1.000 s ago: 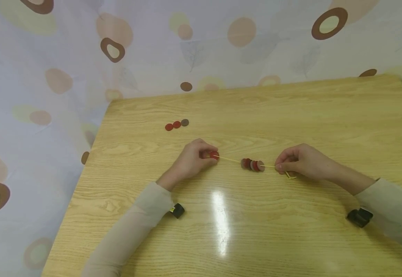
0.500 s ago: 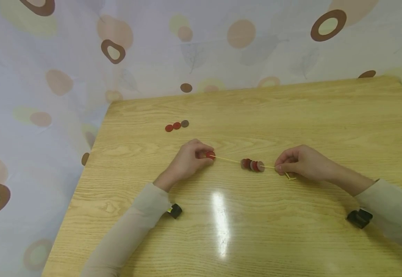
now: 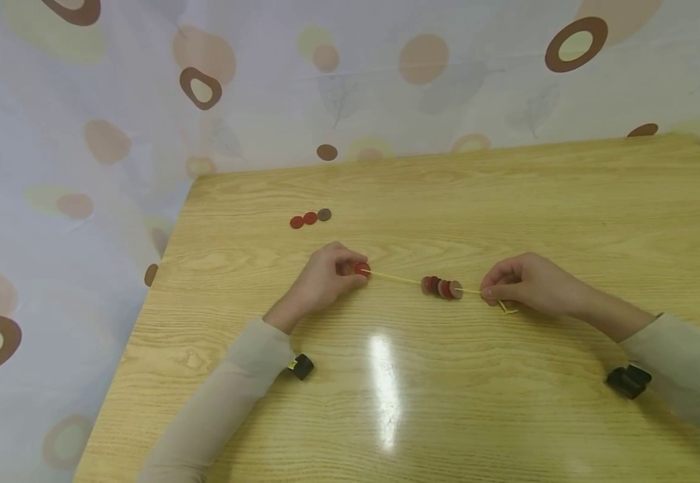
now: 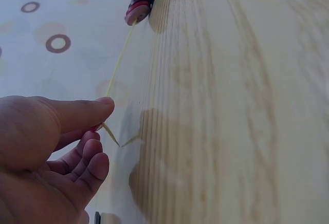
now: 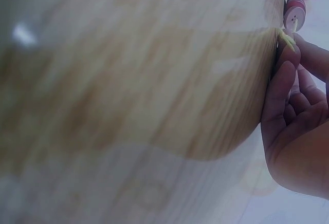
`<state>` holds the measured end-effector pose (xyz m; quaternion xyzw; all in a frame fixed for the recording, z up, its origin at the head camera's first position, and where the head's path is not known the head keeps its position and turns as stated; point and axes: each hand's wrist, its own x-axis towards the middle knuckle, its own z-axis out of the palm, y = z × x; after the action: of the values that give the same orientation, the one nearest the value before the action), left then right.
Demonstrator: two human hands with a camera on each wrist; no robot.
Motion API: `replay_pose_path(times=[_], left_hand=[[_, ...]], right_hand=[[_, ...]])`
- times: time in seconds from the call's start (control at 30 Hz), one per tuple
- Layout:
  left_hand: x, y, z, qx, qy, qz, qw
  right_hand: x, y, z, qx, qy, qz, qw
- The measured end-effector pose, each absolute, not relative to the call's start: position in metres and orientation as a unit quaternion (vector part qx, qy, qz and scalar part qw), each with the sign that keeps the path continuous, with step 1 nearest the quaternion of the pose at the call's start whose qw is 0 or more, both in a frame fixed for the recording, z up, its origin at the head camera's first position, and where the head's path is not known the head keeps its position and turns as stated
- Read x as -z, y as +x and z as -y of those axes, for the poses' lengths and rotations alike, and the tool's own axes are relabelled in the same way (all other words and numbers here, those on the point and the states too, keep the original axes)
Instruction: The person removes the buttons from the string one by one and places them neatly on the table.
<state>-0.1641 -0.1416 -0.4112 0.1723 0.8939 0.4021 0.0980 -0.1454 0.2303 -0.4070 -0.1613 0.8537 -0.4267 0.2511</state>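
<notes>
A yellow string (image 3: 395, 276) stretches taut between both hands, low over the wooden table. My left hand (image 3: 326, 278) pinches a red button (image 3: 362, 270) between thumb and fingertips, with the string running through it. In the left wrist view a short string end (image 4: 111, 134) pokes out past the thumb, and the button is mostly covered. Several red, brown and grey-pink buttons (image 3: 440, 288) hang bunched along the string, nearer the right side. The outermost pinkish button (image 5: 294, 18) shows small holes. My right hand (image 3: 531, 285) pinches the string just beyond that bunch, its knotted tail dangling below the fingers.
Two red buttons (image 3: 297, 222) and a grey-brown button (image 3: 324, 215) lie in a row on the wooden table (image 3: 477, 402), beyond the left hand. A patterned curtain (image 3: 368, 87) hangs along the table's back and left edges. Both wrists carry small black cameras (image 3: 629, 380).
My left hand has slid a little leftward with the red button, widening its gap from the bunched buttons. The right hand and the bunch stay nearly in place.
</notes>
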Motion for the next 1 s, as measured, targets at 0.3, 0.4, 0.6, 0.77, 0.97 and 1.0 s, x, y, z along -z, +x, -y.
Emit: replay_pose_path(times=[0.3, 0.4, 0.6, 0.77, 0.97, 1.0], left_hand=[[0.411, -0.164, 0.147, -0.403, 0.164, -0.895, 0.096], [0.411, -0.164, 0.148, -0.405, 0.162, -0.895, 0.094], [0.413, -0.164, 0.151, -0.405, 0.161, -0.895, 0.092], [0.414, -0.165, 0.152, -0.403, 0.162, -0.896, 0.087], [0.415, -0.165, 0.157, -0.405, 0.158, -0.896, 0.087], [0.415, -0.165, 0.157, -0.405, 0.159, -0.896, 0.087]], right_hand=[[0.405, -0.145, -0.229, 0.426, -0.161, -0.855, 0.248], [0.405, -0.144, -0.229, 0.428, -0.157, -0.854, 0.249], [0.406, -0.144, -0.23, 0.423, -0.159, -0.857, 0.247], [0.407, -0.144, -0.23, 0.424, -0.157, -0.857, 0.246], [0.407, -0.145, -0.23, 0.429, -0.158, -0.855, 0.247], [0.407, -0.145, -0.229, 0.429, -0.159, -0.854, 0.247]])
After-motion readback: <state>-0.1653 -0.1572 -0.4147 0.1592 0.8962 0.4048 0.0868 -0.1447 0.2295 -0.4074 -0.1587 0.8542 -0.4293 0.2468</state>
